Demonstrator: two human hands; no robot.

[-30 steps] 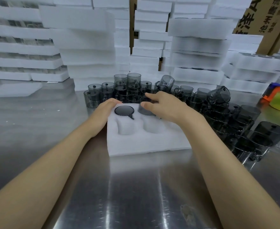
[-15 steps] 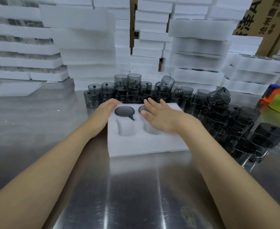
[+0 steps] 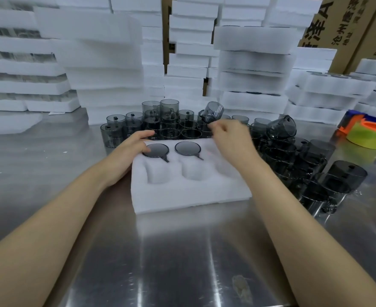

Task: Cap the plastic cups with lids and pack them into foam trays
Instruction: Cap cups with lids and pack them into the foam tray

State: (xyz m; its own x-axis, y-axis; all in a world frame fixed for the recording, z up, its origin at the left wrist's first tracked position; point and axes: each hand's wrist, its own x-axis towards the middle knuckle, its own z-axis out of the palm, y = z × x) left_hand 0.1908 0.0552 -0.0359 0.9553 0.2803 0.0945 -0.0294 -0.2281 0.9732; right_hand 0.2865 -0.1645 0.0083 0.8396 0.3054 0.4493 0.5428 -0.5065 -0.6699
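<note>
**Foam tray** (image 3: 191, 196): 1 white rectangular block with a soft, fibrous surface. It is laid flat at the centre of the steel table (image 3: 182, 262). Rounded pockets are cut in 2 rows, and the 3 near pockets are seen unfilled.

**Capped cups**: 2, of smoky grey translucent plastic. The left capped cup (image 3: 155, 150) and the middle capped cup (image 3: 187, 148) are seated in the far row. Only their flat round lids and thin handles are exposed.

**Left hand** (image 3: 131, 147): laid on the tray's far-left corner, with the fingers straight and held together. The left lid's edge is partly covered by it.

**Right hand** (image 3: 231, 138): raised over the tray's far-right corner, motion-blurred, with the fingers curled. The fingertips are just below a tilted cup (image 3: 212, 111). Whether it is pinched cannot be told. The far-right pocket is largely screened by this hand and forearm.

**Loose cups** (image 3: 171, 127): many, cylindrical and handled, massed against the tray's far edge and down its right side. Some are stacked and some are tipped.

**Foam stacks** (image 3: 107, 63): white slabs piled high behind the cups.

**Cardboard box** (image 3: 346, 23): brown and printed, at the upper right.

**Tape roll** (image 3: 369, 135): yellow-green with an orange core, at the far right of the table.
</note>
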